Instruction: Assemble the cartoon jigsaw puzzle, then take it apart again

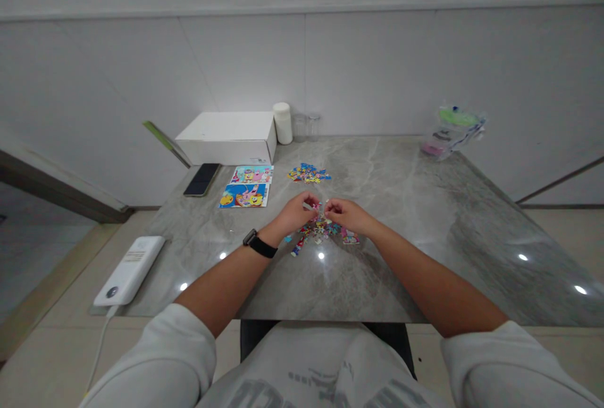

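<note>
A loose pile of small colourful jigsaw pieces point(321, 228) lies on the grey marbled table in front of me. Just above its left part, my left hand point(297, 211) is closed in a pinch on a pinkish jigsaw piece, mostly hidden by the fingers. Opposite it, my right hand point(348, 215) has thumb and fingers pinched together on a small pale piece, hard to make out. A few joined pieces point(350, 238) lie under the right wrist, and a short joined strip point(297, 247) sticks out at the lower left of the pile.
Farther back lies a second pile of blue and yellow pieces point(309, 173). Two cartoon picture cards point(244, 196) lie at left beside a phone point(202, 180). Behind stand a white box point(226, 137), a white bottle point(282, 123) and glasses point(313, 127). A power bank point(129, 272) and plastic bag point(453, 132) flank the table.
</note>
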Action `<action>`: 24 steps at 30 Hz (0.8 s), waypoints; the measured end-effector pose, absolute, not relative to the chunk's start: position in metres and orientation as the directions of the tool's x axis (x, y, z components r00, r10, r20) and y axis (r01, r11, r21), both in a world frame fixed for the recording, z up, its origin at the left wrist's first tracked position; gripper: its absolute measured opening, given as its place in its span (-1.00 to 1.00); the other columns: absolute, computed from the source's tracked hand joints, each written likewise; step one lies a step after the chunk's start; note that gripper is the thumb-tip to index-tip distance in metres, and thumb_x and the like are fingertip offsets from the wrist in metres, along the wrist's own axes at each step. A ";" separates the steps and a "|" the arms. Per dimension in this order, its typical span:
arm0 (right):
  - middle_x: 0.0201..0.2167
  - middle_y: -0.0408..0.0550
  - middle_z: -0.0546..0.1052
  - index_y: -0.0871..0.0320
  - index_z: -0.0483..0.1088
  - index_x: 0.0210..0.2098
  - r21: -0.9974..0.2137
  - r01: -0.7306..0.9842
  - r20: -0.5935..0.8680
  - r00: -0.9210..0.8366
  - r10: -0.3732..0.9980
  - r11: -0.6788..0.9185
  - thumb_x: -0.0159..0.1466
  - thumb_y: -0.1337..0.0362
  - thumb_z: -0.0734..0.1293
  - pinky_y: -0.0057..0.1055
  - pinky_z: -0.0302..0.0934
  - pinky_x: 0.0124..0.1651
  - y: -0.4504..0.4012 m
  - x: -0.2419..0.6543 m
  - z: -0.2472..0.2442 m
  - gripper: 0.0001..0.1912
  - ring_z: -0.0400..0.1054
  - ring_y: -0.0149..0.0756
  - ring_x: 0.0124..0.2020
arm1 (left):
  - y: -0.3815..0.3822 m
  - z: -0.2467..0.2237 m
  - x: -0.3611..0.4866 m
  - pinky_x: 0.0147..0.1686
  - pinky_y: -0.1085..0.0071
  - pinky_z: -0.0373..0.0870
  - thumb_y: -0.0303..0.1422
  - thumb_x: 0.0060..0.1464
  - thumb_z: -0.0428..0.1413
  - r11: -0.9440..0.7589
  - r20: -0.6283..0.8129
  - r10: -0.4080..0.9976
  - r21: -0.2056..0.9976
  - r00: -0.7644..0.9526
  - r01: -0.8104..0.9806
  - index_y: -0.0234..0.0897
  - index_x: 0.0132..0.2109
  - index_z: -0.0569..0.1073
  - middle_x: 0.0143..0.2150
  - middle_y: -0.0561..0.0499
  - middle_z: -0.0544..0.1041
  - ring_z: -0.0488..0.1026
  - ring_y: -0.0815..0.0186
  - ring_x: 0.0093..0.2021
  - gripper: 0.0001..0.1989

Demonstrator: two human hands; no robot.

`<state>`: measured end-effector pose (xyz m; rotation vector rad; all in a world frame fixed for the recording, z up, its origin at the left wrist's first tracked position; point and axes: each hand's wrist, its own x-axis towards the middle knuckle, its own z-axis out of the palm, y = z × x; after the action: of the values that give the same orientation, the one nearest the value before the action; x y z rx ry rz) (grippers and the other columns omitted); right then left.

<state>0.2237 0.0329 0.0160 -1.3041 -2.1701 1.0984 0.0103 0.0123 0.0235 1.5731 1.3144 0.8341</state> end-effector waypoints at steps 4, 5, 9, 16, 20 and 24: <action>-0.31 -0.12 0.61 0.12 0.57 -0.12 -0.652 0.655 -0.029 -0.525 0.851 0.382 0.37 0.21 0.35 -0.43 0.24 -0.19 0.034 0.226 0.026 -0.81 0.44 -0.32 -0.30 | 0.013 0.019 0.010 -0.26 0.49 0.47 -0.56 0.02 0.19 -0.081 -0.011 0.974 0.914 0.224 0.398 -0.29 -0.06 0.48 -0.15 0.03 0.59 0.51 0.40 -0.28 -0.70; -0.26 -0.08 0.62 0.12 0.58 -0.12 -0.588 0.691 -0.010 -0.526 0.850 0.421 0.37 0.23 0.36 -0.41 0.24 -0.15 0.035 0.228 0.028 -0.82 0.45 -0.30 -0.25 | 0.013 0.019 0.009 -0.24 0.48 0.48 -0.56 0.02 0.18 -0.100 0.001 0.973 0.903 0.232 0.419 -0.29 -0.06 0.49 -0.16 0.03 0.60 0.52 0.39 -0.26 -0.70; -0.13 0.05 0.62 0.14 0.61 -0.11 -0.340 0.828 0.007 -0.473 0.881 0.446 0.38 0.28 0.36 -0.35 0.24 -0.02 0.041 0.245 0.036 -0.83 0.48 -0.20 -0.10 | 0.014 0.022 0.004 -0.20 0.43 0.48 -0.53 0.06 0.18 -0.163 -0.022 0.954 0.800 0.299 0.577 -0.27 -0.09 0.52 -0.17 0.03 0.61 0.54 0.32 -0.22 -0.76; -0.06 0.05 0.59 0.10 0.57 0.04 -0.307 0.828 -0.156 -0.531 0.833 0.470 0.21 0.27 0.52 -0.37 0.29 -0.02 0.033 0.285 0.035 -0.61 0.49 -0.16 -0.07 | 0.008 0.031 0.002 0.06 0.22 0.46 -0.46 0.25 0.08 -0.378 0.107 0.924 0.391 0.366 0.839 -0.23 0.02 0.54 0.00 -0.12 0.60 0.54 0.12 0.02 -0.75; -0.02 0.04 0.52 0.05 0.55 0.10 -0.331 0.815 -0.180 -0.550 0.815 0.476 0.11 0.29 0.57 -0.37 0.31 -0.05 0.020 0.290 0.033 -0.46 0.48 -0.20 -0.15 | 0.001 0.040 0.016 0.09 0.20 0.44 -0.44 0.27 0.08 -0.428 0.110 0.903 0.324 0.416 0.844 -0.21 0.06 0.54 0.04 -0.15 0.57 0.52 0.09 0.05 -0.74; -0.04 0.04 0.51 0.06 0.58 -0.02 -0.302 0.818 -0.197 -0.556 0.808 0.489 0.06 0.29 0.59 -0.38 0.31 -0.09 0.019 0.286 0.037 -0.53 0.46 -0.21 -0.17 | -0.009 0.040 0.042 0.04 0.18 0.45 -0.25 0.25 0.20 -0.501 0.092 0.856 0.385 0.508 0.775 -0.24 0.03 0.55 -0.01 -0.16 0.57 0.53 0.05 0.00 -0.75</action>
<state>0.2861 0.0195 0.0371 -1.4938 -2.7356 0.5796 0.0424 -0.0092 0.0395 2.4594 1.3702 0.3926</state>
